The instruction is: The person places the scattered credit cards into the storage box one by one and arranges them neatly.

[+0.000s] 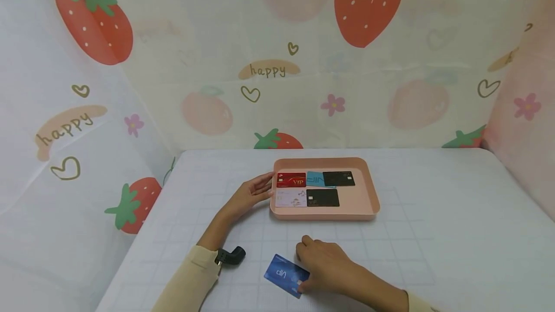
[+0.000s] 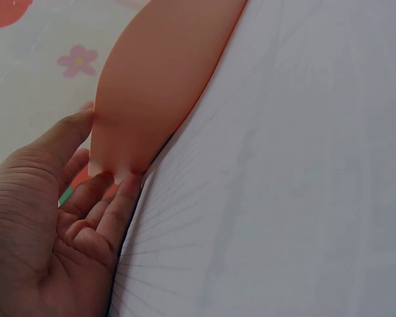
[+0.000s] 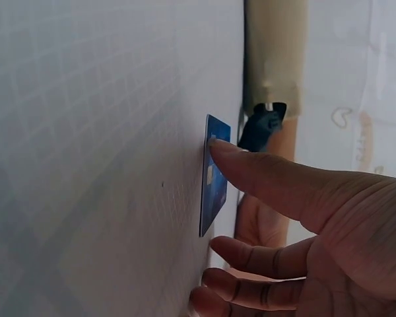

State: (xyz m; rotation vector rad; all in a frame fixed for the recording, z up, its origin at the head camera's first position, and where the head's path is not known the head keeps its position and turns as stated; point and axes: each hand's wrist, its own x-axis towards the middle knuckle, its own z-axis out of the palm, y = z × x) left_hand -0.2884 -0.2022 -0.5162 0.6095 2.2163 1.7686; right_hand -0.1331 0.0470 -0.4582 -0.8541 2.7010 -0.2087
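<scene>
My right hand point(image 1: 326, 265) is over the table with its thumb pressing on the chip end of a blue VIP card point(image 1: 284, 273). In the right wrist view the thumb lies on the card point(image 3: 218, 188), while the other fingers point(image 3: 254, 254) stand apart from it, close to the tabletop. My left hand point(image 1: 248, 197) touches the left end of a pink tray point(image 1: 325, 216); the left wrist view has its fingertips against the tray's outer wall point(image 2: 155, 79). Inside the tray lie a red card point(image 1: 291, 180), a light blue card point(image 1: 314, 178), two black cards point(image 1: 323, 198) and a white patterned card point(image 1: 290, 198).
A white table point(image 1: 455, 225) with a faint grid carries everything. Behind it hangs a strawberry-print curtain point(image 1: 368, 76), which continues along both sides. A black wrist strap mount point(image 1: 231, 255) sticks out from the left forearm, left of the blue card.
</scene>
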